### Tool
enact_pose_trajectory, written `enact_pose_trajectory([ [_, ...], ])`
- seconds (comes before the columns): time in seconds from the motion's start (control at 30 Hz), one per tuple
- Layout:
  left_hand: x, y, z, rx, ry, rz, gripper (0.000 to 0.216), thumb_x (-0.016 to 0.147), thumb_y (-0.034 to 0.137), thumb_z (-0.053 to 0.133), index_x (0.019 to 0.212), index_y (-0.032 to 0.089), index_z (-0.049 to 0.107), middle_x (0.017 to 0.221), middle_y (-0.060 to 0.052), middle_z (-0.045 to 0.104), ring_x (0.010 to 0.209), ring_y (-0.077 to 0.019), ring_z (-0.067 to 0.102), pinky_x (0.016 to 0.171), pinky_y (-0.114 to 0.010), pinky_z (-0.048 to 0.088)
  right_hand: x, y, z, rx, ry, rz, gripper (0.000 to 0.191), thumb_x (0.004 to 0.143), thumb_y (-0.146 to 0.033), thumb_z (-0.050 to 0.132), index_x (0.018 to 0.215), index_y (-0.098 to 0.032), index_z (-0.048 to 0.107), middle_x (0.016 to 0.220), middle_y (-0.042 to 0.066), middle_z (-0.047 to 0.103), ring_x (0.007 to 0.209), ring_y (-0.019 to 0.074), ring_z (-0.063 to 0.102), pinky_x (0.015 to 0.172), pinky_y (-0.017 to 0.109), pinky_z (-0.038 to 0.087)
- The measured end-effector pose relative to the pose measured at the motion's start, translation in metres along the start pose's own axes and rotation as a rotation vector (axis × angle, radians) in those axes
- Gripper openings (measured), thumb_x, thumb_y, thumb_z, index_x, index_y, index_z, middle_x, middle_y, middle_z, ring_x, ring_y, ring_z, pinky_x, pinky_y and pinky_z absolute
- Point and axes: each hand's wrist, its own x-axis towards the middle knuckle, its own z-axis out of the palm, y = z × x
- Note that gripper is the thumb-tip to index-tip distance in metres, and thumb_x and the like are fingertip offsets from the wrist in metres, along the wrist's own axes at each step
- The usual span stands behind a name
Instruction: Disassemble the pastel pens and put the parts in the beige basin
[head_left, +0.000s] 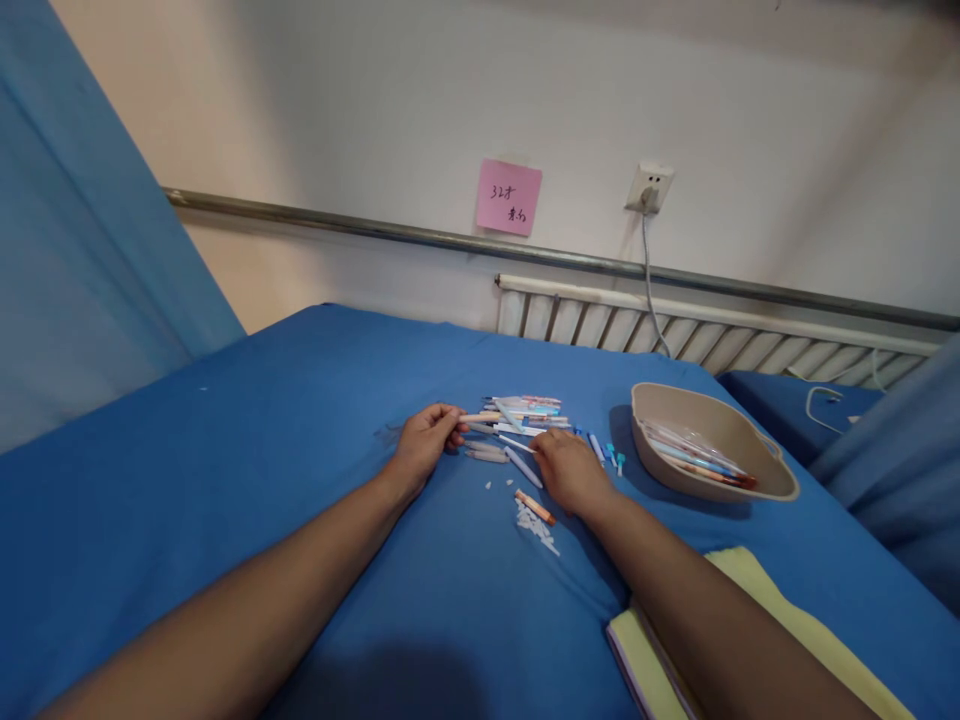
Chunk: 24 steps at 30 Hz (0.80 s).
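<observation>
My left hand (426, 442) is closed around the end of a pale orange pen barrel (484, 418), which points right over a loose pile of pens (529, 405). To the right, my right hand (574, 468) is pinched on a slim white stick (516, 443) that looks like a pen part; its far end reaches toward my left hand. Beneath and between the hands lie grey barrels (487, 453) and a pale lilac pen barrel (523, 468). Nearer me, an orange barrel (536, 507) rests beside a heap of small white pieces (534, 526). My fingertips are partly hidden.
Right of my right hand are small blue and teal pen parts (611, 457). A beige basket (780, 478) holding several pens stands further right. A folded yellow cloth (810, 630) lies under my right forearm. The blue-covered table (262, 400) meets a radiator (585, 318) and wall.
</observation>
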Motion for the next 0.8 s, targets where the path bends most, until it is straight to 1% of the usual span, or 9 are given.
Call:
enact_pose_trajectory([
  [0.1, -0.001, 0.001, 0.000, 0.001, -0.004, -0.001, 0.030, 0.067, 0.042, 0.064, 0.077, 0.014, 0.060, 0.064, 0.000, 0.064, 0.049, -0.0093, 0.053, 0.048, -0.021, 0.040, -0.001, 0.004, 0.002, 0.125, 0.065, 0.013, 0.020, 0.088, -0.020, 0.043, 0.098, -0.018, 0.060, 0.096, 0.007, 0.061, 0.094, 0.0193, 0.054, 0.083, 0.030, 0.037],
  [0.2, -0.003, 0.001, 0.000, 0.011, -0.010, 0.008, 0.031, 0.064, 0.040, 0.067, 0.080, 0.014, 0.060, 0.067, 0.000, 0.064, 0.052, -0.0099, 0.054, 0.050, -0.021, 0.042, -0.003, 0.007, 0.004, 0.290, 0.155, 0.067, 0.018, 0.086, -0.020, 0.045, 0.095, -0.019, 0.060, 0.093, 0.006, 0.062, 0.088, 0.0173, 0.056, 0.079, 0.029, 0.041],
  [0.33, -0.006, 0.003, 0.000, 0.095, -0.019, 0.087, 0.031, 0.062, 0.036, 0.070, 0.083, 0.015, 0.063, 0.066, 0.001, 0.062, 0.057, -0.0108, 0.054, 0.054, -0.021, 0.042, -0.006, 0.007, 0.004, 0.471, 0.322, 0.130, 0.019, 0.084, -0.024, 0.045, 0.094, -0.020, 0.060, 0.089, 0.004, 0.062, 0.081, 0.0165, 0.057, 0.075, 0.029, 0.044],
  [0.4, -0.008, 0.003, 0.000, 0.119, -0.024, 0.133, 0.029, 0.062, 0.036, 0.070, 0.082, 0.015, 0.064, 0.070, 0.000, 0.063, 0.062, -0.0121, 0.056, 0.058, -0.022, 0.043, -0.009, 0.007, 0.005, 0.536, 0.367, 0.153, 0.019, 0.083, -0.027, 0.045, 0.092, -0.020, 0.061, 0.088, 0.003, 0.061, 0.079, 0.0167, 0.057, 0.075, 0.030, 0.045],
  [0.5, -0.010, 0.003, 0.000, 0.164, -0.027, 0.197, 0.028, 0.062, 0.035, 0.070, 0.081, 0.015, 0.065, 0.075, -0.002, 0.065, 0.068, -0.0149, 0.058, 0.064, -0.025, 0.045, -0.013, 0.005, 0.006, 0.619, 0.389, 0.181, 0.021, 0.082, -0.032, 0.045, 0.089, -0.020, 0.061, 0.084, 0.003, 0.061, 0.074, 0.0165, 0.058, 0.070, 0.030, 0.046],
  [0.6, -0.013, 0.003, 0.000, 0.214, -0.059, 0.243, 0.026, 0.063, 0.033, 0.069, 0.082, 0.016, 0.066, 0.078, -0.003, 0.066, 0.072, -0.0162, 0.058, 0.068, -0.026, 0.045, -0.019, 0.001, 0.007, 0.724, 0.383, 0.225, 0.022, 0.081, -0.036, 0.046, 0.088, -0.021, 0.060, 0.078, 0.002, 0.060, 0.066, 0.0153, 0.057, 0.061, 0.028, 0.047],
  [0.7, -0.016, 0.003, 0.001, 0.248, -0.110, 0.263, 0.024, 0.065, 0.033, 0.067, 0.081, 0.016, 0.067, 0.077, -0.003, 0.066, 0.071, -0.0159, 0.058, 0.067, -0.026, 0.044, -0.029, -0.002, 0.007, 0.826, 0.346, 0.281, 0.023, 0.081, -0.040, 0.047, 0.088, -0.021, 0.058, 0.073, 0.001, 0.060, 0.060, 0.0150, 0.057, 0.054, 0.026, 0.046],
  [0.8, -0.017, 0.003, 0.002, 0.239, -0.105, 0.252, 0.026, 0.067, 0.036, 0.065, 0.082, 0.015, 0.066, 0.073, -0.002, 0.064, 0.067, -0.0147, 0.056, 0.062, -0.024, 0.043, -0.037, 0.000, 0.006, 0.812, 0.301, 0.313, 0.022, 0.082, -0.039, 0.046, 0.086, -0.021, 0.058, 0.070, 0.001, 0.061, 0.060, 0.0158, 0.058, 0.056, 0.027, 0.047],
])
